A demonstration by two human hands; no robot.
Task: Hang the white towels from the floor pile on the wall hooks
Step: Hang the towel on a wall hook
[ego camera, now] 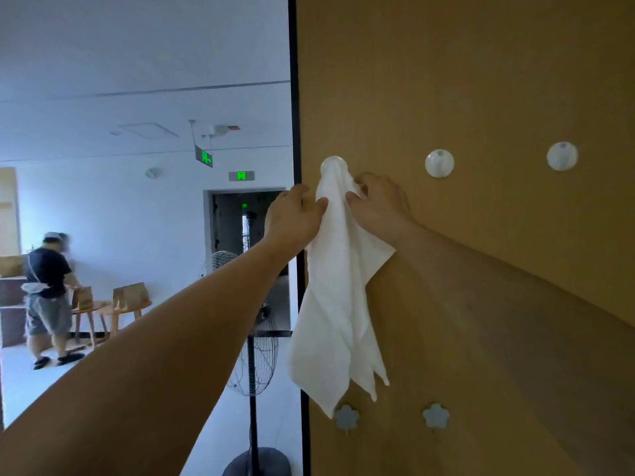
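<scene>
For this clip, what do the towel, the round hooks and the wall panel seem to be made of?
Towel: thin, soft white woven cloth; it drapes in limp folds and points.
Round hooks: glossy white, probably plastic; smooth discs with bright highlights.
Wall panel: matte tan board, possibly laminate or wood composite; flat, even colour, no visible grain.
Both hands, left and right, pinch the towel below the leftmost hook.

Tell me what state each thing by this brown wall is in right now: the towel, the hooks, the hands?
White towel: draped from the leftmost round hook, hanging down.
Left hand: pinching the towel's top.
Right hand: gripping the towel's top.
Middle round hook: bare.
Right round hook: bare.
Two flower hooks: bare.
Floor fan: blades unclear.
</scene>
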